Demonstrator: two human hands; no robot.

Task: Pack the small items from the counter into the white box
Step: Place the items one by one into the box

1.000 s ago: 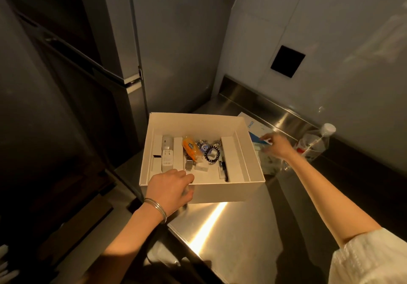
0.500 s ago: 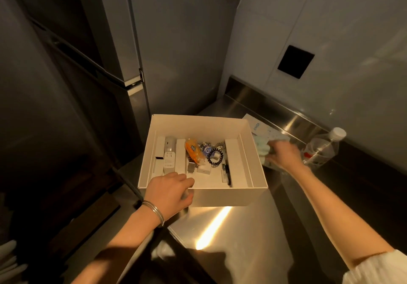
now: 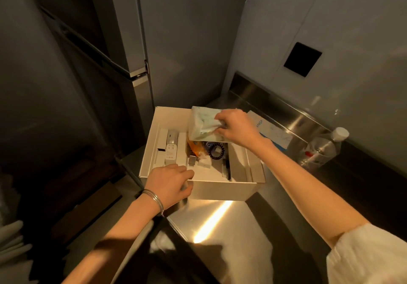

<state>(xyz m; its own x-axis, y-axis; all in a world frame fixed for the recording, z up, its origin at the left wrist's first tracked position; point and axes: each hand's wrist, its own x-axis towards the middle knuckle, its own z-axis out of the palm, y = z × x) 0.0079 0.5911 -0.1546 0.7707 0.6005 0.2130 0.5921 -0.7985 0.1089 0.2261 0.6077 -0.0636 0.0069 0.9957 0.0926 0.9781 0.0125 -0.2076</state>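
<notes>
While over white box (image 3: pixel 220 190), packet (image 3: pixel 202 125), print illegible, in pinch of right hand (image 3: pixel 236 127).

The pack (image 3: pixel 203 125) in the right hand (image 3: pixel 236 127) covers the far middle of the box (image 3: pixel 222 190) and the top of the orange item (image 3: pixel 196 148) inside it. The left hand (image 3: pixel 168 182) hides the box's near left corner; print on the carton (image 3: pixel 273 134) right of the box is too small to read.
</notes>
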